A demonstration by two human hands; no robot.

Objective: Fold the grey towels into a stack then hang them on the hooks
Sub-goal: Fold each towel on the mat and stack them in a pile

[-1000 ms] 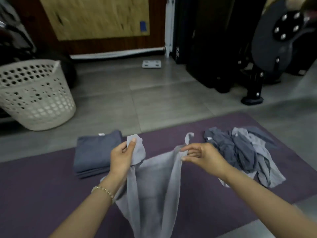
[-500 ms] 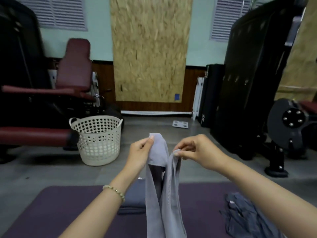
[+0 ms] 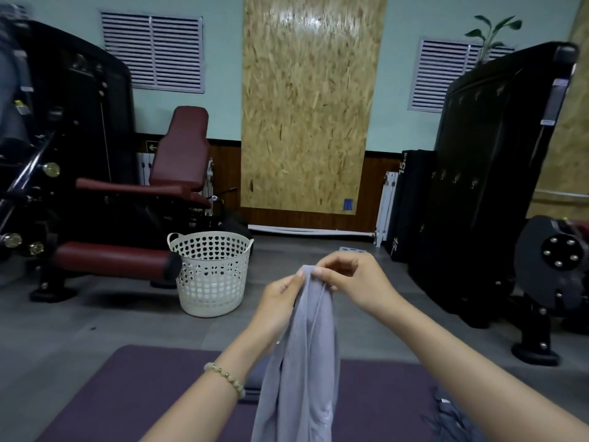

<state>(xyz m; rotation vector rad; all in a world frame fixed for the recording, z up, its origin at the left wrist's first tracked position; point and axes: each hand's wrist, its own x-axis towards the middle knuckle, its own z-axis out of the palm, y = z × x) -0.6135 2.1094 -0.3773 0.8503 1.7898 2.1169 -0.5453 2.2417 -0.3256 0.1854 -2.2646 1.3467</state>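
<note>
I'm pinching the towel (image 3: 307, 362) corners together, left hand (image 3: 279, 303) at nine o'clock, right hand (image 3: 358, 282) at three, aligning edges.

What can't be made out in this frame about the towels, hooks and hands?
All head view.
Light grey towel, pinched by left hand and right hand: lower end cut off by the bottom edge.
Darker folded towels: only a sliver shows between the left forearm and the held towel.
Unfolded pile: cut by the bottom edge, partly behind the right arm.
Hooks on the black panel: too small and dark to count.
</note>
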